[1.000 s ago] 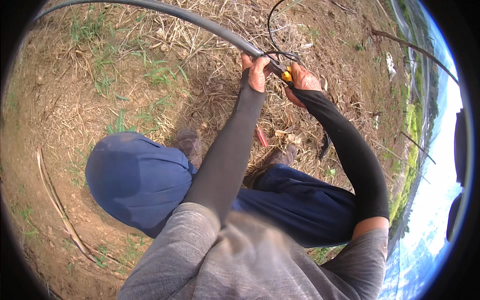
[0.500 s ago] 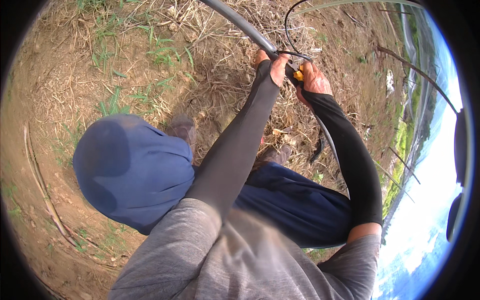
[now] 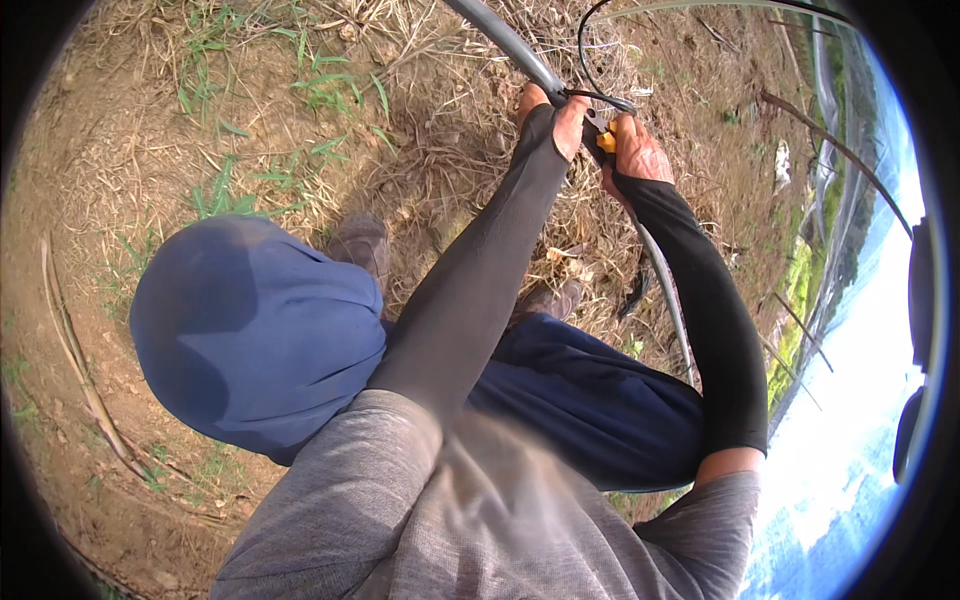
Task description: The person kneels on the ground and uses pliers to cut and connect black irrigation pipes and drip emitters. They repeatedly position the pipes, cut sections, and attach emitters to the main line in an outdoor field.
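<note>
Near the top centre, my left hand is closed round a grey pipe, thumb on top beside a thin black tube that loops over it. Just to its right, my right hand grips a dark hand tool with yellow parts, its head at the pipe between my hands; its jaws are too small to make out. The pipe continues downward behind my right forearm. A pale thin tube arches along the top. Both my forearms wear dark sleeves.
My boots and bent legs are below on dry grass and soil with green weeds. A branch and sticks stand at the right, near a white scrap. Long dry stalks lie at the left.
Both hands, the tool and the pipe have shifted right and slightly upward in view. A lower stretch of pipe now shows beside my right forearm. Both grips remain closed.
</note>
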